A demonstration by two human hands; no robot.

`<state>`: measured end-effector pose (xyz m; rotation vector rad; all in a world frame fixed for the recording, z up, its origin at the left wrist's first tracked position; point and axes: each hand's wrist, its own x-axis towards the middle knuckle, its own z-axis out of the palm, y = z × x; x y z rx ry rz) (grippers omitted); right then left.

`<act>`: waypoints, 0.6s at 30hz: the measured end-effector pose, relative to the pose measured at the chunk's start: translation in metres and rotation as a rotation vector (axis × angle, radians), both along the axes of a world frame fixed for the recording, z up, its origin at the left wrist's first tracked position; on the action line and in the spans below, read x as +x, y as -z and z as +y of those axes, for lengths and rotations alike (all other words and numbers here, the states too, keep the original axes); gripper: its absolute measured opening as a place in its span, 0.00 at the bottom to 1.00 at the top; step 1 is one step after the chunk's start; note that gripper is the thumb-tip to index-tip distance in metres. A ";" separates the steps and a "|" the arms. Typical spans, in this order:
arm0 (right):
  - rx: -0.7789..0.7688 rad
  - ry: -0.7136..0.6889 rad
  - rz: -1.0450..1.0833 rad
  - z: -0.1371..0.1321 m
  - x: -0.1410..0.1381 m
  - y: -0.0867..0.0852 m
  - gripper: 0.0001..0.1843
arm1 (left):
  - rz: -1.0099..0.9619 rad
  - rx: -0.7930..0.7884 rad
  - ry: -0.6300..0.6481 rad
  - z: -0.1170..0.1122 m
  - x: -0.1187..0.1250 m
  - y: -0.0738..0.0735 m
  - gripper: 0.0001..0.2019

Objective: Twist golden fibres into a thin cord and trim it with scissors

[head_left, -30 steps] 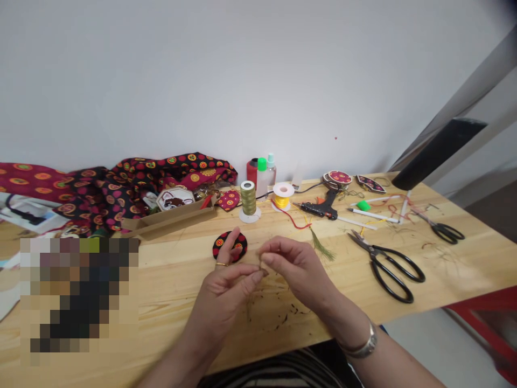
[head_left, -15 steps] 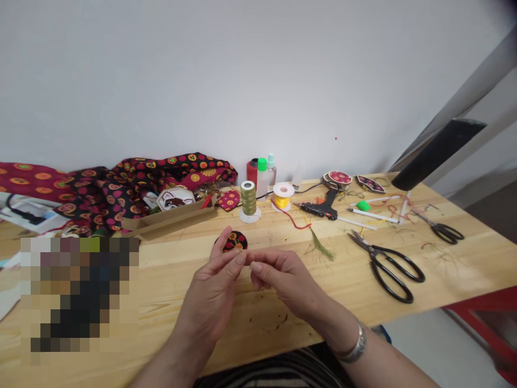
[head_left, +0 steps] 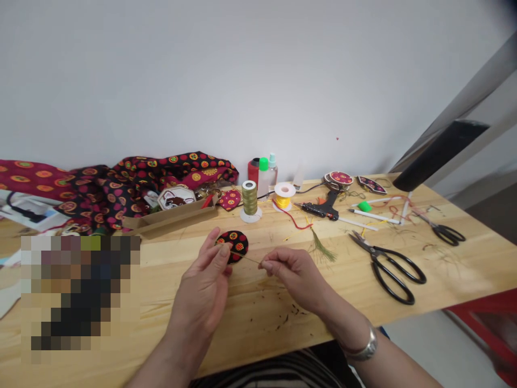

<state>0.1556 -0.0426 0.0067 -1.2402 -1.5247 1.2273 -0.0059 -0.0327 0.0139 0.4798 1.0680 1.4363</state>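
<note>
My left hand [head_left: 208, 285] grips a round black fabric disc [head_left: 238, 242] with red and orange printed dots, its thumb pressed on the near left part. Across the disc runs a thin olive cord [head_left: 248, 259], pinned under that thumb. The cord's other end is pinched between the thumb and fingers of my right hand [head_left: 293, 275], which wears a silver bracelet at the wrist. The cord is drawn straight between both hands. Beyond the disc stands a spool of olive thread [head_left: 249, 199]. My left fingers behind the disc are partly hidden.
A yellow cord spool [head_left: 284, 198], glue gun [head_left: 323, 209] and olive tassel [head_left: 322, 245] lie ahead. Large black-handled scissors [head_left: 388, 264] and smaller scissors [head_left: 446, 234] are at the right. Patterned cloth [head_left: 141, 172] and a cardboard box [head_left: 173, 220] lie left, bottles [head_left: 263, 175] by the wall.
My hands have moved apart, the right one going slightly right. The cord now shows stretched between them, and more of the disc's face is visible.
</note>
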 end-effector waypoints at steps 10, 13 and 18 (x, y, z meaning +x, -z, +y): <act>0.205 0.043 -0.186 0.010 0.019 0.009 0.08 | -0.133 0.011 -0.031 0.009 -0.013 -0.007 0.11; 0.194 0.056 -0.198 0.013 0.023 0.010 0.08 | -0.107 0.026 -0.052 0.012 -0.017 -0.009 0.08; 0.163 0.065 -0.216 0.015 0.025 0.011 0.09 | -0.092 -0.028 -0.068 0.013 -0.019 -0.010 0.08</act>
